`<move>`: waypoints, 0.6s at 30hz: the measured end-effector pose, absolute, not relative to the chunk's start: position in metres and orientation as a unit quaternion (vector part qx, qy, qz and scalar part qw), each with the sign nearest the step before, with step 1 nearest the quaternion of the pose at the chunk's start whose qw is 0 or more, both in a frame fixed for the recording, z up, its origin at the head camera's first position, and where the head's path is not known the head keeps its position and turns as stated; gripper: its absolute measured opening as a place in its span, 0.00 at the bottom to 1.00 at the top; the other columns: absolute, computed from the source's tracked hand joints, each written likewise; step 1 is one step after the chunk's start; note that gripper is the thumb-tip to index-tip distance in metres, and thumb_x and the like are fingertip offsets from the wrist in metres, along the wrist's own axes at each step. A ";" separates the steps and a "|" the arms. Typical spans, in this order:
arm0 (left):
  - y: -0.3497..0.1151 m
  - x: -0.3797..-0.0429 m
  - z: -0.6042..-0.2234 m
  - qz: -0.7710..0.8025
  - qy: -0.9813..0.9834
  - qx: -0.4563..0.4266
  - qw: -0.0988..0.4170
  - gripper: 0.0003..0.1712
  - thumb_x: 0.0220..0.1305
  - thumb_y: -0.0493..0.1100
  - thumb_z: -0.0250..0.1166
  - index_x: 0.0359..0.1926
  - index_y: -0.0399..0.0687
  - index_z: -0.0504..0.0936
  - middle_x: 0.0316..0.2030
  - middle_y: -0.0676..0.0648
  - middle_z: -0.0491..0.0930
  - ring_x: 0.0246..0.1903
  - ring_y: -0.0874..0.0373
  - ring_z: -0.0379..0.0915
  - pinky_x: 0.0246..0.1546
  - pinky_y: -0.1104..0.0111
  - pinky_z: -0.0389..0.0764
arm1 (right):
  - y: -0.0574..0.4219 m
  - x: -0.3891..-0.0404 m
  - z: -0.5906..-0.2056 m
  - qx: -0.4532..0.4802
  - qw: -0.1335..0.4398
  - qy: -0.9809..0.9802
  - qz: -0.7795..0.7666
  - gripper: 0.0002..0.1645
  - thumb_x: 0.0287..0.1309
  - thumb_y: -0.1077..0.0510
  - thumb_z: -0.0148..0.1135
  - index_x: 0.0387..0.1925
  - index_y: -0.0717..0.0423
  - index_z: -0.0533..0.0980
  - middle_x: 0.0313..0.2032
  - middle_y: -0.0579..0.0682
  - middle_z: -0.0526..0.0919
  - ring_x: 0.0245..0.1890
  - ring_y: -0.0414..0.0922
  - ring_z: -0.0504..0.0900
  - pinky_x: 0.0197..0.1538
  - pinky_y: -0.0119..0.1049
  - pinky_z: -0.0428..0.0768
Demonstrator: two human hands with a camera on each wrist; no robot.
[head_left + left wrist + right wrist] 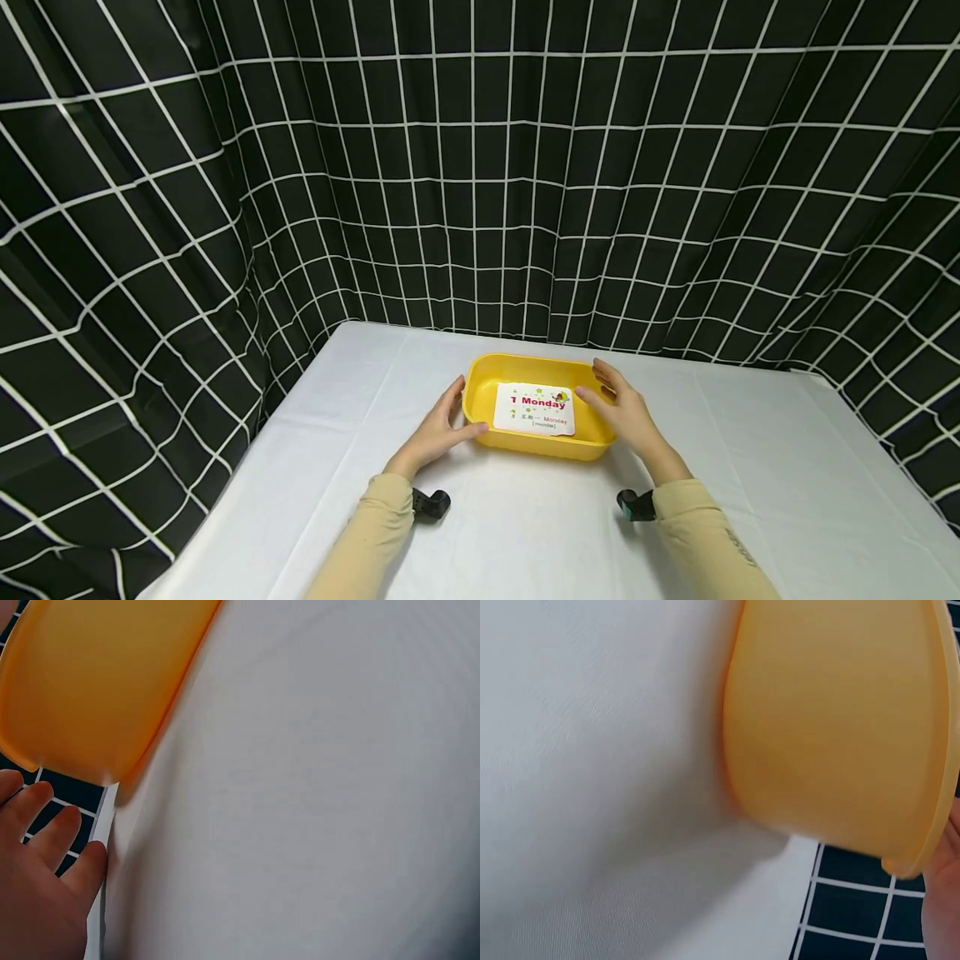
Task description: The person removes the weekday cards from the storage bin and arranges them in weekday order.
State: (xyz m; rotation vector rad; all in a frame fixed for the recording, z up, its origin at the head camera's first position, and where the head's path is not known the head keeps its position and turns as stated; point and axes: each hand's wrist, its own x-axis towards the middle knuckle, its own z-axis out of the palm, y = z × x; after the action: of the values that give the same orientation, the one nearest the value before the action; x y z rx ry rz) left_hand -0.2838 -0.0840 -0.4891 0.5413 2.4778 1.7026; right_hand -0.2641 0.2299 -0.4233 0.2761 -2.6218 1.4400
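Observation:
A yellow rectangular plastic basin (540, 448) sits upright on the white table. Inside it lies a white card (534, 408) printed "Monday" in red, with small coloured pictures. My left hand (435, 433) is at the basin's left end, thumb by the near corner and fingers spread along the outside. In the left wrist view, a gap shows between these fingers (60, 840) and the basin wall (105, 690). At the opposite end, my right hand (626, 412) has its thumb reaching over the rim and its fingers raised beside the far corner. The right wrist view shows only part of this hand (941, 900).
A white cloth covers the table (525, 533). Black curtains with a white grid (487, 208) hang behind it and at both sides. Each wrist carries a small black camera, one on the left (431, 505) and one on the right (636, 505).

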 end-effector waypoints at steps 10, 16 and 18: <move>-0.082 -0.285 -0.497 0.570 0.795 0.205 0.027 0.60 0.45 0.57 0.73 0.72 0.50 0.46 0.69 0.51 0.51 0.67 0.56 0.46 0.64 0.58 0.48 | 0.217 -0.272 -0.425 0.093 0.065 -0.862 0.494 0.48 0.55 0.45 0.63 0.67 0.65 0.54 0.65 0.63 0.59 0.63 0.57 0.59 0.62 0.48 0.59; -0.081 -0.284 -0.498 0.576 0.792 0.199 0.033 0.60 0.46 0.57 0.73 0.72 0.55 0.45 0.69 0.53 0.50 0.66 0.58 0.47 0.64 0.58 0.47 | 0.209 -0.279 -0.426 0.078 0.044 -0.857 0.507 0.50 0.55 0.45 0.64 0.68 0.67 0.51 0.65 0.66 0.57 0.64 0.58 0.57 0.63 0.47 0.57; -0.081 -0.283 -0.499 0.577 0.792 0.197 0.036 0.60 0.46 0.57 0.73 0.73 0.56 0.45 0.69 0.53 0.51 0.66 0.57 0.48 0.64 0.56 0.47 | 0.207 -0.281 -0.426 0.072 0.037 -0.854 0.514 0.51 0.55 0.47 0.65 0.68 0.68 0.50 0.65 0.66 0.57 0.64 0.58 0.57 0.64 0.47 0.57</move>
State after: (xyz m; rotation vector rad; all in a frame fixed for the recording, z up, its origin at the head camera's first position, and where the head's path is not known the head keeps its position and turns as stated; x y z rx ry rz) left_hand -0.2831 -0.0812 -0.4985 0.6051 2.4314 1.7720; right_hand -0.2813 0.2068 -0.4258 0.2224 -2.6226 1.5766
